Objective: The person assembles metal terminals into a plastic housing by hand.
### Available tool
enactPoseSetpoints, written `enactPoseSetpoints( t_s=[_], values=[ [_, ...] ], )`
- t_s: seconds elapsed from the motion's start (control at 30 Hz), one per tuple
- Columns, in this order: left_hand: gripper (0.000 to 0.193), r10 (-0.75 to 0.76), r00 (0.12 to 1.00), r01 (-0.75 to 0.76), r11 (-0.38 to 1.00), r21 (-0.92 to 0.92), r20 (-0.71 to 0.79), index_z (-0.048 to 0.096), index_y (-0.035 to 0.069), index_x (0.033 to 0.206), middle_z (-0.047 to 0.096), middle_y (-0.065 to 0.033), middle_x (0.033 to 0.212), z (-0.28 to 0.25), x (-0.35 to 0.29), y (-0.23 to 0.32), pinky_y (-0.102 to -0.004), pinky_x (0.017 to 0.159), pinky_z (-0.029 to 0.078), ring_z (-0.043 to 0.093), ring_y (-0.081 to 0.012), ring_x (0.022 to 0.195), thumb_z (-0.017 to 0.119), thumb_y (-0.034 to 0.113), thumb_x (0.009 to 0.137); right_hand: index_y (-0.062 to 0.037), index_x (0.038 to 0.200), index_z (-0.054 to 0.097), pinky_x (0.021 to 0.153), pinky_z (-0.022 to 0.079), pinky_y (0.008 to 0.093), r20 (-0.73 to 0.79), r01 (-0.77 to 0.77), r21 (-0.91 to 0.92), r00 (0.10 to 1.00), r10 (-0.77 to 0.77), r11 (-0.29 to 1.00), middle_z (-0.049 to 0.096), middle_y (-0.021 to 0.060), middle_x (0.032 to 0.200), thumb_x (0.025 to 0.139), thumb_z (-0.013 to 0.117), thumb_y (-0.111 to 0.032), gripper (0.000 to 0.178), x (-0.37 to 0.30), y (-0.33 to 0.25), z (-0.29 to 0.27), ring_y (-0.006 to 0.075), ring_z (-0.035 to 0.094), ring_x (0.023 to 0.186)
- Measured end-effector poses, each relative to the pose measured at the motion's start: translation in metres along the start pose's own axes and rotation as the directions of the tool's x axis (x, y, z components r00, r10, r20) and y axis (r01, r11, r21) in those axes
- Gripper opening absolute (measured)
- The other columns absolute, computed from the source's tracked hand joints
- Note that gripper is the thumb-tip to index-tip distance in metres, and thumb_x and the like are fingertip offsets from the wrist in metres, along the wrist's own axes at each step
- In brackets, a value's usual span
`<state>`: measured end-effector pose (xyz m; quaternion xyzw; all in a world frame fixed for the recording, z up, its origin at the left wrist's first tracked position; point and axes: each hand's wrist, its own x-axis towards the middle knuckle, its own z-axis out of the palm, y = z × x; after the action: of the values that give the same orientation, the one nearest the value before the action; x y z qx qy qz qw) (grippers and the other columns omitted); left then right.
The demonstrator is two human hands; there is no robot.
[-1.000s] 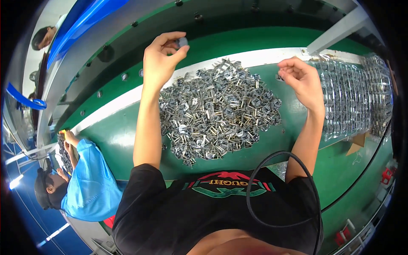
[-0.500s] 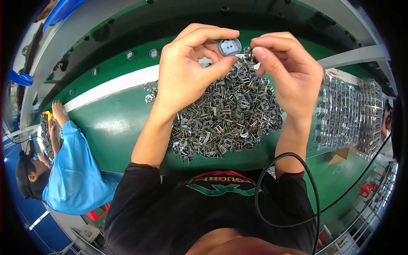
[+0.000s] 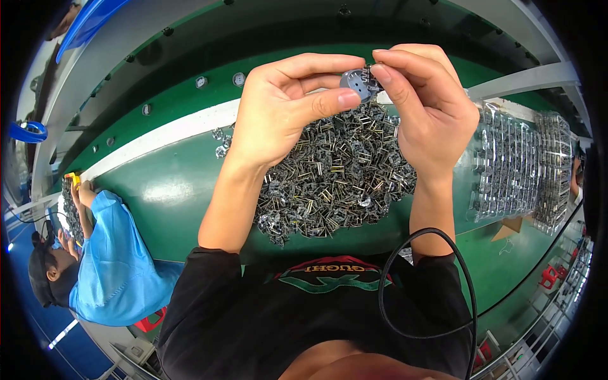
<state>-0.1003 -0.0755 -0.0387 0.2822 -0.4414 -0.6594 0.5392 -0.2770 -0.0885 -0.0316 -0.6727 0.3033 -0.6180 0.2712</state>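
Between the thumb and index finger of my left hand (image 3: 272, 117) is a round grey plastic housing (image 3: 354, 86) with small holes in its face. My right hand (image 3: 437, 117) pinches a small dark part with metal bits (image 3: 372, 75) at the housing's right edge. The two pieces meet or overlap there; my fingertips partly cover them, so I cannot tell how far one sits in the other. Both hands are raised over a large pile of small dark parts with metal pins (image 3: 342, 171) on the green table (image 3: 171, 183).
Stacked clear plastic trays (image 3: 506, 171) filled with parts stand to the right. Several round grey housings, one being this piece (image 3: 238, 79), sit on the green surface beyond the white strip (image 3: 171, 134). A black cable (image 3: 465, 285) loops by my right arm. A person in blue (image 3: 120, 253) works at left.
The housing and the small dark part were apart and have come together. My left hand has shifted slightly right, and the housing has turned in its fingers.
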Motion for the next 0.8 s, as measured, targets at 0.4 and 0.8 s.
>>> enactPoseSetpoints(
  t_s=[0.4, 0.8],
  values=[
    [0.037, 0.233, 0.972, -0.233, 0.972, -0.017, 0.011, 0.059, -0.011, 0.108, 0.062, -0.0238, 0.116, 0.010, -0.005, -0.004, -0.0379, 0.088, 0.061, 0.065, -0.0270, 0.106, 0.072, -0.018, 0.074, 0.0048, 0.093, 0.070, 0.063, 0.049, 0.0233, 0.027, 0.148, -0.221, 0.989, -0.146, 0.964, 0.066, 0.0120, 0.090, 0.077, 0.073, 0.010, 0.017, -0.003, -0.026, 0.002, 0.0157, 0.062, 0.077],
    [0.032, 0.218, 0.972, -0.216, 0.976, 0.034, -0.084, 0.061, -0.010, 0.109, 0.066, -0.0228, 0.113, 0.015, -0.005, -0.006, -0.0339, 0.089, 0.059, 0.067, -0.0256, 0.103, 0.069, -0.015, 0.079, -0.0031, 0.092, 0.073, 0.056, 0.050, 0.0247, 0.009, 0.247, -0.323, 0.966, -0.258, 0.914, 0.060, 0.0079, 0.085, 0.070, 0.073, 0.011, 0.026, -0.004, -0.007, 0.011, 0.0164, 0.061, 0.069]
  ],
)
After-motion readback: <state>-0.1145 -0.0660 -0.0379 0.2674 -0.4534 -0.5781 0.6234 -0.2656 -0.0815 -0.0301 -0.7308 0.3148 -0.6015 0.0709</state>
